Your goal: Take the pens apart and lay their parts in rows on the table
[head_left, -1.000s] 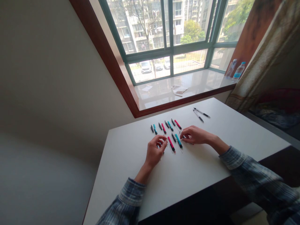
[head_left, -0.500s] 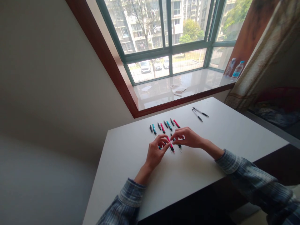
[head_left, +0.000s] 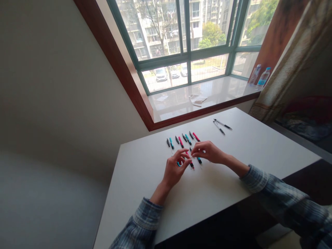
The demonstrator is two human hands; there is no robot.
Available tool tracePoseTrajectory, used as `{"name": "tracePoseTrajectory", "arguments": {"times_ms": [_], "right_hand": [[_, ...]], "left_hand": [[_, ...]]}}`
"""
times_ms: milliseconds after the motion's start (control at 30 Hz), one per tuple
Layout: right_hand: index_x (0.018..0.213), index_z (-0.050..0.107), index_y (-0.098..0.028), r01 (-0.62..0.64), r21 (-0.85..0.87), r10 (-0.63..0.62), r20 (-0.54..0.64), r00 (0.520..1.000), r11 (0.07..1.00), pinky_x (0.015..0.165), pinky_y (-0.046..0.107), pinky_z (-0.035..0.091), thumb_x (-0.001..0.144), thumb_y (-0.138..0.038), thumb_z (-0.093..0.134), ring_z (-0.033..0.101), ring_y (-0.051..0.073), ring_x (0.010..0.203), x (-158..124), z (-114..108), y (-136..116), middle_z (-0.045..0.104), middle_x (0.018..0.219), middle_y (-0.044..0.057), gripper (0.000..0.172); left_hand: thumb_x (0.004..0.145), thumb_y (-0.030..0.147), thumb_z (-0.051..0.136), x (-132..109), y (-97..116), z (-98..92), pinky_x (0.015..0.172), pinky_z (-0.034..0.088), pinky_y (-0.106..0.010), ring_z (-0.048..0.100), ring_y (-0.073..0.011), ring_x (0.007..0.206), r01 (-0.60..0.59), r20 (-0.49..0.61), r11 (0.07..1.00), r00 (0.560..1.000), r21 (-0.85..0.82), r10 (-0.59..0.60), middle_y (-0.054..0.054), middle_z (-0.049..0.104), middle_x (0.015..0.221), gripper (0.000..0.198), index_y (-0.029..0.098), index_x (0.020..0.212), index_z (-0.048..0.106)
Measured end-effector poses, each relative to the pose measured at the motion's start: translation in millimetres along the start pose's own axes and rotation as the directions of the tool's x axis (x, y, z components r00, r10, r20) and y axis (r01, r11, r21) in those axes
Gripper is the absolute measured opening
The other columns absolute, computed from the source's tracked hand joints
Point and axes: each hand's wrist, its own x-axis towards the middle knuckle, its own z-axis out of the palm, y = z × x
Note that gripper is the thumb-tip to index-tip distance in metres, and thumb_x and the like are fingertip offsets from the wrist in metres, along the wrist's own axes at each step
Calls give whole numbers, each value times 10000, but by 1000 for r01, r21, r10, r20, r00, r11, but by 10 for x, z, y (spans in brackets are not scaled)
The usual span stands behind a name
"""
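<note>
Head view — both hands (head_left: 173, 171) (head_left: 210, 152) near pink pen (head_left: 192, 165)

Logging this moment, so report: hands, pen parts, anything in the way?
Left hand, right hand close together, grip unclear. Pen parts lie on table. Hands hide some.

Legible text: none. Bottle (head_left: 264, 77) with blue cap, on the windowsill (head_left: 218, 90): one blue label (head_left: 262, 82) around the body, bearing a dark mark too small to read. Pens (head_left: 181, 142), pink, teal and black, on the table: any print too small to tell. Parked cars (head_left: 161, 74) outside the window: plates, if any, too small to read.
</note>
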Motion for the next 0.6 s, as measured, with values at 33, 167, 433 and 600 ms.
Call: {"name": "tracePoseTrajectory", "arguments": {"times_ms": [33,167,433,600], "right_hand": [[900,785,-174,-5,-33,5,-22,1000,999,672,278,489,945,-495,686,603,150,695,-5,-59,20,727,822,60,339],[937,797,-186,-33,-217,10,-105,994,976,683,292,495,967,-504,646,607,151,695,-59,-353,167,742,899,84,354],[955,810,-189,-71,-272,85,41,995,960,668,288,498,979,-542,607,621,156,686,-182,-519,359,730,891,86,407],[967,812,-186,-66,-249,94,104,990,966,671,284,502,978,-525,618,636,157,698,-170,-462,357,730,899,86,391]], "left_hand": [[935,393,686,-1,4,-10,636,495,-249,636,-131,663,2,-6,1000,1000,0,-2,-42,754,948,370,224,1261,638],[956,416,640,-10,19,-48,610,479,-235,606,-118,646,16,-59,1000,998,18,-14,-39,722,953,341,218,1233,662],[915,195,595,-27,-49,-75,632,508,-224,613,-123,719,-16,-124,996,992,92,27,-37,702,990,303,234,1203,684],[861,74,540,-18,-62,-71,646,500,-219,598,-120,736,-23,-132,991,991,129,40,-31,700,994,410,240,1201,698]]}}
